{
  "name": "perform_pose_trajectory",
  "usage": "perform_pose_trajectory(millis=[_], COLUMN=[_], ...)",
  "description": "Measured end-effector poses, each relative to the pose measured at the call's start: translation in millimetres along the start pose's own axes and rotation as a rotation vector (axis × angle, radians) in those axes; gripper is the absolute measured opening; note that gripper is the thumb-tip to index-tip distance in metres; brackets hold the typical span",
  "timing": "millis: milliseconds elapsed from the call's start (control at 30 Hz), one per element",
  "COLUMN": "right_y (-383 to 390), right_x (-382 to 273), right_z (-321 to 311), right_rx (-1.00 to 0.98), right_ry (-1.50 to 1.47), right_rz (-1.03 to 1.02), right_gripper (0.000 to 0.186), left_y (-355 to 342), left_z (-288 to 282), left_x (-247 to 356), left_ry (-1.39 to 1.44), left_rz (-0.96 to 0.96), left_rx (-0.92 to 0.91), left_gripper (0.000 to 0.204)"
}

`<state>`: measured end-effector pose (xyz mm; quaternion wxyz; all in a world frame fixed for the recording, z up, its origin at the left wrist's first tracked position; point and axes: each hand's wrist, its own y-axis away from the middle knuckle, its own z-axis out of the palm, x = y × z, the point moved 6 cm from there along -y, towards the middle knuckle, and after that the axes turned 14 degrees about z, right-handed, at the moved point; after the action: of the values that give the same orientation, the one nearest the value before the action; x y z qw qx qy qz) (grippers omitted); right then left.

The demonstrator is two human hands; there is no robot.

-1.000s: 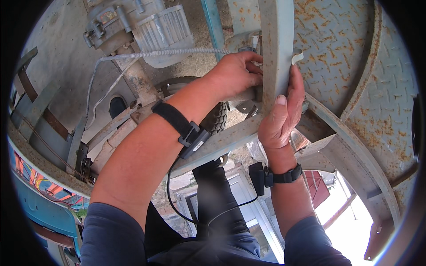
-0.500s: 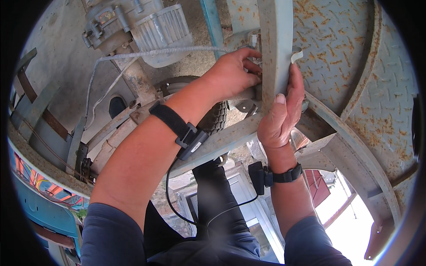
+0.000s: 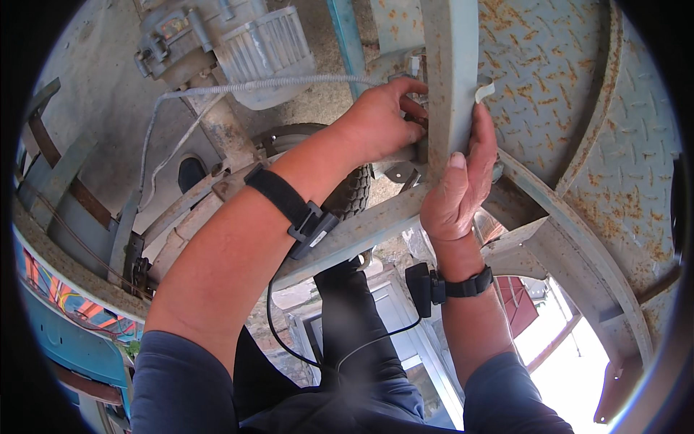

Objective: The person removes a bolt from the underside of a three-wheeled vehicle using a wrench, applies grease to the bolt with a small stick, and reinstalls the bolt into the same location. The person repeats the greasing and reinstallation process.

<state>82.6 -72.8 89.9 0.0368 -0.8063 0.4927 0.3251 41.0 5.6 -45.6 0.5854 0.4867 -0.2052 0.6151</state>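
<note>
Running from the far edge toward the middle, a pale beam (image 3: pixel 451 79) stands between the hands and joins a crosspiece (image 3: pixel 365 228) slanting off to the near left. Rusty tread plate (image 3: pixel 538 94) fills the far right, with a curved frame (image 3: pixel 603 275) bending round its near side. Far left sits a grey engine (image 3: pixel 271 50) with a finned casing; a ribbed conduit (image 3: pixel 253 85) crosses just on the near side of it and passes behind the left hand (image 3: pixel 387 119). A tyre (image 3: pixel 354 194) shows under the left forearm, partly covered by it. A blue bar (image 3: pixel 347 40) slants down between engine and beam, and a curled pale strip (image 3: pixel 485 90) sticks out at the beam's right edge.

The left arm reaches diagonally across the scene, the hand back-up, fingers bent in at the beam's left side. The beam hides what lies by the fingertips, so whether they grasp anything cannot be told. The right hand (image 3: pixel 463 188) points away from the body, palm turned left, its visible finger straight along the beam's right side and thumb raised against the face: laid on, unclenched. Black straps (image 3: pixel 468 284) circle both wrists.
</note>
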Motion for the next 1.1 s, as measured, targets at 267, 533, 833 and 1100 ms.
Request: perform_pose_trajectory(millis=[267,533,833,1100], right_y=[-0.2,-0.5,-0.6,-1.4], right_x=[1.5,-2.9,1.4,-3.2], right_z=[0.8,0.1,0.8,-0.4], right_rx=[0.005,-0.001,-0.01,0.005], right_ry=[-0.028,-0.003,-0.032,0.049], right_rz=[0.02,0.027,0.052,-0.044], right_gripper=[0.068,0.066,0.069,0.062], left_y=[-3.3,-4.3,-3.0,-3.9], left_z=[-0.7,0.4,1.3,1.2], left_x=[2.6,0.6,-1.4,1.6], left_ry=[-0.065,-0.111,0.012,-0.113], left_rz=[-0.034,-0.001,0.023,-0.022], left_rx=[-0.012,-0.034,-0.018,-0.023], left_gripper=[0.061,0.059,0.06,0.064])
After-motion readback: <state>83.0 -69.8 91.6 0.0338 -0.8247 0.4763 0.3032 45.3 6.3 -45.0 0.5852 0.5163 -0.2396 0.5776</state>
